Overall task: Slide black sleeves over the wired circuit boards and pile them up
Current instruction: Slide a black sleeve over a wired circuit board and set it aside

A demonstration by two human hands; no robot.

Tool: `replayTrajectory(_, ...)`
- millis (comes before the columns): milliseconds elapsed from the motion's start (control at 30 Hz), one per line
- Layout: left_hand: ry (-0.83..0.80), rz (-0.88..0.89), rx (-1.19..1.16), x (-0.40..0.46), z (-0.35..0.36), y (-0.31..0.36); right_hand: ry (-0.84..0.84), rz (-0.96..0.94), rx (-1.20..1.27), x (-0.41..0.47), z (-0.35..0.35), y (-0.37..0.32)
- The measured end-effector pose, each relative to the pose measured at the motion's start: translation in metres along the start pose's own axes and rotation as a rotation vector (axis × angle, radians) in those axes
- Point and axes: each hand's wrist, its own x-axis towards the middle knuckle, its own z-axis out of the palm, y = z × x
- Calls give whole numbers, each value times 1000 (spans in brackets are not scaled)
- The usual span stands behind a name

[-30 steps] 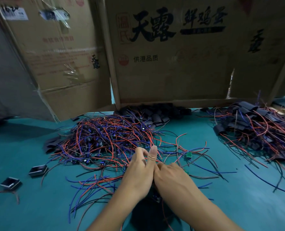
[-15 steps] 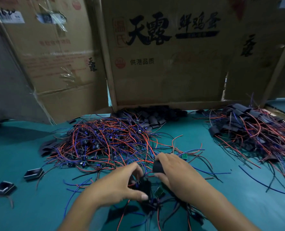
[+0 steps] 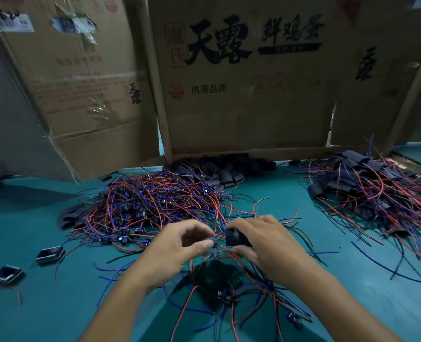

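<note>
My right hand (image 3: 271,243) grips a black sleeve (image 3: 236,237) between thumb and curled fingers, its open mouth turned left toward my other hand. My left hand (image 3: 177,245) pinches a small wired circuit board (image 3: 214,241) at the fingertips, just beside that mouth; the board is mostly hidden by my fingers, so I cannot tell whether it has entered the sleeve yet. Both are held up above the teal surface (image 3: 32,218), near its front edge.

The sleeve looks light and soft-walled, likely to flatten if I squeeze hard, so I judge a gentle hold on its side faces best, leaving the opening round. The board seems tiny and stiff, its red and blue wires limp and prone to snagging; holding it near the wire end should let the free end lead in. The sleeve's long axis runs left to right, in line with the board.

Unsleeved boards lie in a tangle (image 3: 155,203) ahead, loose sleeves (image 3: 226,171) behind it, and the finished pile (image 3: 377,183) sits to my right.
</note>
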Motion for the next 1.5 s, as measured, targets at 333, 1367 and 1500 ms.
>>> replayTrajectory(333,71,84,-122,3,5,0,20,-58,140,1,1,-6)
replayTrajectory(1367,134,-91,-325,4,19,-4,-29,-124,153,0,11,-15)
replayTrajectory(1500,122,-83,-324,4,19,-2,-43,-101,67,0,7,-20)
